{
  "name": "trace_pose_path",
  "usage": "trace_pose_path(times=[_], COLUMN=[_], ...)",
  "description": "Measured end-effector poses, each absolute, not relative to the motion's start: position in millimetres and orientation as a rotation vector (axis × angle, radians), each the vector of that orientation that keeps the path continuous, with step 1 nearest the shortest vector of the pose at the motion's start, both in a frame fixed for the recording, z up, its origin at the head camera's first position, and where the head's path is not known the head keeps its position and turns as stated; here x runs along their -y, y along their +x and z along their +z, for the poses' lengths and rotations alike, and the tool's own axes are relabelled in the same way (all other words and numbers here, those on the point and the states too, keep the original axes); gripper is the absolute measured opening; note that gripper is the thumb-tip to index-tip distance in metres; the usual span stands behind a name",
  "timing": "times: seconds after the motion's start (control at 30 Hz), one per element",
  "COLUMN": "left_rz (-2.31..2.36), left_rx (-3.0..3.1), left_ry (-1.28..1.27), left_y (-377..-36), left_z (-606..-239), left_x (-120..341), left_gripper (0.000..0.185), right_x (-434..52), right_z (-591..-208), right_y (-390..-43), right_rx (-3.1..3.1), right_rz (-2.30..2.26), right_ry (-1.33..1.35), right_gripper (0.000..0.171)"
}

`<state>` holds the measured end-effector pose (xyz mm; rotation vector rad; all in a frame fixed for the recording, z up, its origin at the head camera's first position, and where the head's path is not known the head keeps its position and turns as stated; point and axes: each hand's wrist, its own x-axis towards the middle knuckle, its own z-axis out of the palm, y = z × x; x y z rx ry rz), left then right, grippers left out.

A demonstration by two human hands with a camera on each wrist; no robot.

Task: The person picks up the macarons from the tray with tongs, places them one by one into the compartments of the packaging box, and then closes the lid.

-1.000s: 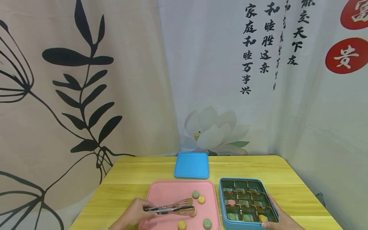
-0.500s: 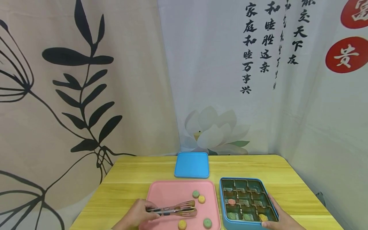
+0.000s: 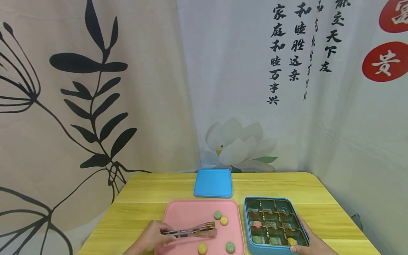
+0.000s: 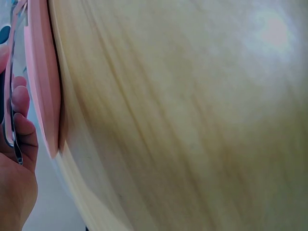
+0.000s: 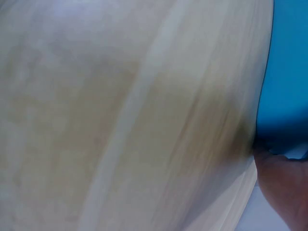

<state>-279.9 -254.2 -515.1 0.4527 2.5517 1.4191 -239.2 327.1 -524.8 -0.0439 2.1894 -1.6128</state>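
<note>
Left hand (image 3: 149,237) curled round tongs (image 3: 191,232), tips nearly closed low over pink tray (image 3: 188,212); whether anything pinched between tips, cannot tell. Four round cakes loose on tray; nearest, yellow cake (image 3: 202,248), just below tips. Right hand (image 3: 313,244), fingers straight, pressed against side of blue compartment box (image 3: 276,223), likely steadying it. Blue lid (image 3: 213,182) set aside behind tray on worktop (image 3: 143,198).

- Tongs (image 3: 191,232): polished metal, glossy.
- Tray (image 3: 188,214): pink plastic, matt, smooth.
- Box (image 3: 275,224): blue outside, shiny dark compartmented liner.
- Lid (image 3: 213,182), 12 o'clock of tray: blue, smooth, matt.
- Surface (image 3: 143,198): pale yellow wood grain, satin.
- Backdrop (image 3: 127,88): printed cloth, creased.
</note>
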Motion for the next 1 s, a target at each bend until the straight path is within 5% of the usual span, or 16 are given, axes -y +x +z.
trace_pose_path(times=[1.0], left_rz=[1.379], left_rx=[-2.638], left_ry=[0.421], left_y=[-284.9], left_z=[-508.0], left_x=[252.1], left_gripper=[0.014], right_x=[-328.7], right_z=[-526.8], right_y=[-240.6], right_rx=[-2.193], right_rz=[-1.612], right_ry=[-0.040], right_gripper=[0.104])
